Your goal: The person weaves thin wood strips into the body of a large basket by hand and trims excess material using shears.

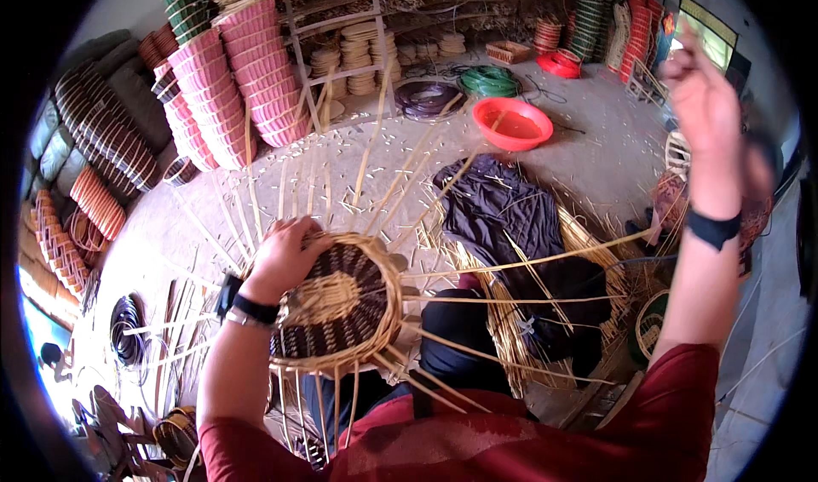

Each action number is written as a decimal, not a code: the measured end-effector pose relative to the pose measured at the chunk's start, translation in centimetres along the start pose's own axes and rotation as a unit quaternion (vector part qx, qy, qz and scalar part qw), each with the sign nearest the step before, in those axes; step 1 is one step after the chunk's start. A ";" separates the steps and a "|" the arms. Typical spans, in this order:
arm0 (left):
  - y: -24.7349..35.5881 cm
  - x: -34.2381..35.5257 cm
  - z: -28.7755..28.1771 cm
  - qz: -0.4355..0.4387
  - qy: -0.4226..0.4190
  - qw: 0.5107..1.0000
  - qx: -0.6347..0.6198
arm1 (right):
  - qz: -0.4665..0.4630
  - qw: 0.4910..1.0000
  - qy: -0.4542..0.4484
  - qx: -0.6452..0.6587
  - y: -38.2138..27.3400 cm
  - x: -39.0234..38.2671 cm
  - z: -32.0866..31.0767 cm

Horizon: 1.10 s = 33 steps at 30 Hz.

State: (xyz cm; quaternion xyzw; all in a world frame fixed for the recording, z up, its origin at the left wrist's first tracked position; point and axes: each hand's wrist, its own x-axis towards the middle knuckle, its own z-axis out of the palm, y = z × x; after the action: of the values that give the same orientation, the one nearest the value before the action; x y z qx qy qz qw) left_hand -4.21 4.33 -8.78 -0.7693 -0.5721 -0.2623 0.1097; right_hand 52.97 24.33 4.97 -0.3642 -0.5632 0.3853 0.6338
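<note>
An oval wicker basket base (336, 299) rests on my lap, dark brown weaving around a pale centre, with a thick pale braided rim. Long pale cane stakes (520, 265) fan out from its edge on all sides. My left hand (294, 256) grips the basket at its far left rim, fingers bent over the edge. High at the far right is my right hand (703, 99), raised well away from the basket. Its fingers are smeared by motion, and whether it holds a strand I cannot make out.
A dark cloth (498, 201) lies over a bundle of pale canes (588, 243) on the right. Beyond stand a red basin (511, 124) and coils of green strip (488, 82) and purple strip (428, 99). Stacked pink baskets (260, 73) rise at the back left; a black coil (126, 329) lies left.
</note>
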 end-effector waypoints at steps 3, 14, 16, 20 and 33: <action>2.7 -0.1 2.6 0.131 0.089 0.984 0.077 | 0.026 0.984 -0.175 -0.023 -1.3 -6.0 8.6; 8.0 -1.8 12.7 0.062 0.123 0.967 0.213 | 0.184 0.944 -0.268 0.058 12.2 -15.6 27.7; 10.5 -1.5 11.8 0.070 0.133 0.971 0.188 | 0.147 0.960 -0.228 0.067 14.0 -15.8 27.5; 11.0 -0.1 10.2 0.068 0.081 0.978 0.179 | 0.132 0.962 -0.215 0.107 15.7 -19.3 25.6; 9.8 -0.8 11.2 0.063 0.101 0.989 0.092 | 0.051 0.963 -0.261 0.053 14.2 -19.8 24.3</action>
State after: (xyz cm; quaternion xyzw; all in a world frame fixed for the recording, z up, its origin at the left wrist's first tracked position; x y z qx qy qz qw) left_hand 7.98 5.79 -17.32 -0.7601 -0.5302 -0.2777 0.2530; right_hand 26.33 13.42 -13.94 -0.2455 -0.6680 0.5283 0.4630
